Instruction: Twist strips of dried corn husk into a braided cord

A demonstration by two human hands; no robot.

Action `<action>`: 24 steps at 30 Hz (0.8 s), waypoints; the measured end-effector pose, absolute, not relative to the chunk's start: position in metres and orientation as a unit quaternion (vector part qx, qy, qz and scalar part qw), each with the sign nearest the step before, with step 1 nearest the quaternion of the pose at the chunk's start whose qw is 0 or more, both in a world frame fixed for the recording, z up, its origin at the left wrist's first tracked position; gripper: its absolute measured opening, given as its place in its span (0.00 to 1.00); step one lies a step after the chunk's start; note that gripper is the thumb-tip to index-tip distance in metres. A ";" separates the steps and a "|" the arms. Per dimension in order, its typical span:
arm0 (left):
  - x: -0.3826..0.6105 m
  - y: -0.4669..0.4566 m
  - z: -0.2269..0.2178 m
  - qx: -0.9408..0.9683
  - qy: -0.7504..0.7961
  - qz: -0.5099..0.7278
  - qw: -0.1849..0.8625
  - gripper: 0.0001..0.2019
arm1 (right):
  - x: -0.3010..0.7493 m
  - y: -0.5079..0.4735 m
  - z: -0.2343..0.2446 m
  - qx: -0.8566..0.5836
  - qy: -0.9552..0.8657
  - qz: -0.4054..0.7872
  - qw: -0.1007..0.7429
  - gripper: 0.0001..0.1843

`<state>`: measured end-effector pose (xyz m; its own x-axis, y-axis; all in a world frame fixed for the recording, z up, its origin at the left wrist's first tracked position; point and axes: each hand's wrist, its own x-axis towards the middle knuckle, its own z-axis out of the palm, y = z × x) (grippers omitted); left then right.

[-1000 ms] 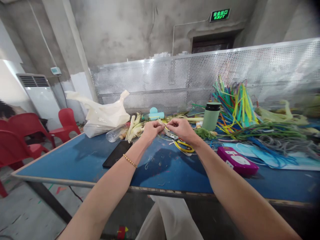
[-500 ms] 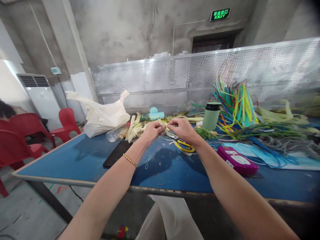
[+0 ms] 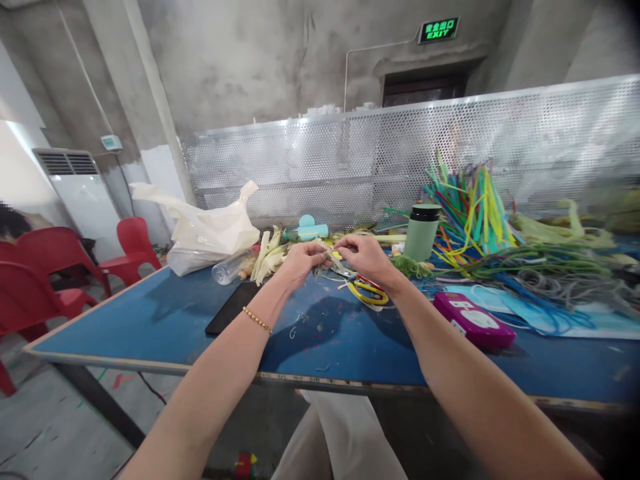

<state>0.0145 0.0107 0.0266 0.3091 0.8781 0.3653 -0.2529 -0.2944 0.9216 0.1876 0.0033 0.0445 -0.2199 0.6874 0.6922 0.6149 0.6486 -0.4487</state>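
Above the blue table (image 3: 165, 333), my left hand (image 3: 301, 262) pinches a small pale strip (image 3: 329, 252) that looks like corn husk. My right hand (image 3: 369, 259) is closed, its thumb and fingertips at the strip's right end. The two hands are close together, with fine detail between the fingertips too small to make out. Yellow-handled scissors (image 3: 367, 294) lie on the table just below my right hand. More pale husk-like strips (image 3: 269, 255) lie left of my left hand. A black tablet-like slab (image 3: 231, 311) rests under my left forearm.
A white plastic bag (image 3: 213, 230) and a clear bottle (image 3: 230, 269) stand at the left. On the right are a green cup (image 3: 423, 233), bundled coloured strips (image 3: 475, 213), tangled cords (image 3: 550, 267) and a purple box (image 3: 473, 321). A perforated metal panel (image 3: 300, 167) backs the table.
More of the pale strip shows between my fingertips, and my right fingertips have shifted slightly. My forearms and the things on the table stay nearly where they were.
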 end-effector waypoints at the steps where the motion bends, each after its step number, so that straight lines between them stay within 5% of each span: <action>1: 0.015 0.011 0.026 0.601 0.256 0.535 0.536 0.09 | 0.187 0.003 0.044 -0.416 -0.776 0.045 0.471 0.10; 9: 0.018 0.006 0.029 0.593 0.300 0.555 0.499 0.09 | 0.186 0.006 0.040 -0.406 -0.778 0.108 0.467 0.11; 20: 0.016 0.006 0.031 0.667 0.367 0.574 0.301 0.02 | 0.188 0.007 0.040 -0.421 -0.774 0.087 0.465 0.11; 24: 0.019 -0.002 0.034 0.655 0.368 0.556 0.356 0.05 | 0.188 0.006 0.041 -0.426 -0.773 0.072 0.464 0.11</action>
